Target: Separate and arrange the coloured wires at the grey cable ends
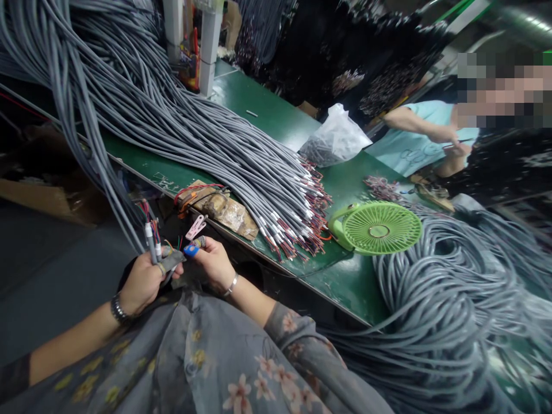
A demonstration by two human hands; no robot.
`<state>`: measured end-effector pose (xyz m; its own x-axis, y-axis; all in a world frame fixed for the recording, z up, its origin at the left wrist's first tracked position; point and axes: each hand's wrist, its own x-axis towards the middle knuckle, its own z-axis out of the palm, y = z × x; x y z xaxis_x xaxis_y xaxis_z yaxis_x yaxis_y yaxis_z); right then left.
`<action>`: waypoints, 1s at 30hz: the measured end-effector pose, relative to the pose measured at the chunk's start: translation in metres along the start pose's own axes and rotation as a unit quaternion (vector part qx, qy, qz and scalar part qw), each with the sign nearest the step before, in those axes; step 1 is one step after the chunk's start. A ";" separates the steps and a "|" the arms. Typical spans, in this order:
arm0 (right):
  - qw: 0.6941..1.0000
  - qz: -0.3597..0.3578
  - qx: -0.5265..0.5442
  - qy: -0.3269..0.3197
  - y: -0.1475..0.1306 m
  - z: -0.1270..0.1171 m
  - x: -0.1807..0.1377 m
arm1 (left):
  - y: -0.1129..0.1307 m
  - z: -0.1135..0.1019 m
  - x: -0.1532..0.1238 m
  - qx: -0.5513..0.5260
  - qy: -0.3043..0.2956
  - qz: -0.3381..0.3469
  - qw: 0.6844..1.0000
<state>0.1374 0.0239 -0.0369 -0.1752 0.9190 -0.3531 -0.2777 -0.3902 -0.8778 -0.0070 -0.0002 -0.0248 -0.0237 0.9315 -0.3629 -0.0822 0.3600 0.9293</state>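
Observation:
My left hand (pixel 144 282) is closed around several grey cables (pixel 152 250). Their white-banded ends stand up past the fingers, with red, blue and other thin coloured wires (pixel 146 208) fanning out. Tape covers its thumb. At the left hand's fingertips, my right hand (pixel 218 267) pinches thumb and forefinger together; a blue cover sits on the thumb and tape on a finger. Thin wires end close to this pinch, but what lies inside it is too small to make out. A pink clothes peg (pixel 196 227) is just above the right hand, at the bench edge.
Across the green bench (pixel 259 123) lies a thick bundle of grey cables (pixel 207 132) with stripped ends. A green fan (pixel 377 230), a plastic bag (pixel 338 138) and a taped block (pixel 228 213) are around it. Coiled cables (pixel 448 299) fill the right. A co-worker (pixel 425 135) works opposite.

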 end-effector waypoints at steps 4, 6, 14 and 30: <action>1.000 -0.008 0.000 -0.008 -0.001 0.000 0.001 | -0.001 -0.003 0.000 0.047 -0.058 0.005 0.997; 1.000 0.002 -0.002 0.002 0.000 0.000 0.001 | -0.002 -0.004 0.000 0.051 -0.057 0.011 0.997; 1.000 0.017 -0.004 -0.004 0.005 0.000 0.000 | -0.002 -0.003 0.002 -0.037 0.021 -0.001 0.999; 0.996 0.029 -0.018 -0.081 -0.004 -0.001 0.006 | -0.004 -0.002 0.000 0.001 -0.067 -0.002 0.998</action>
<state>0.1381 0.0308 -0.0360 -0.3414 0.8727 -0.3491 -0.2290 -0.4374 -0.8696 -0.0090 -0.0012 -0.0284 0.1096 0.9289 -0.3538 -0.0792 0.3630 0.9284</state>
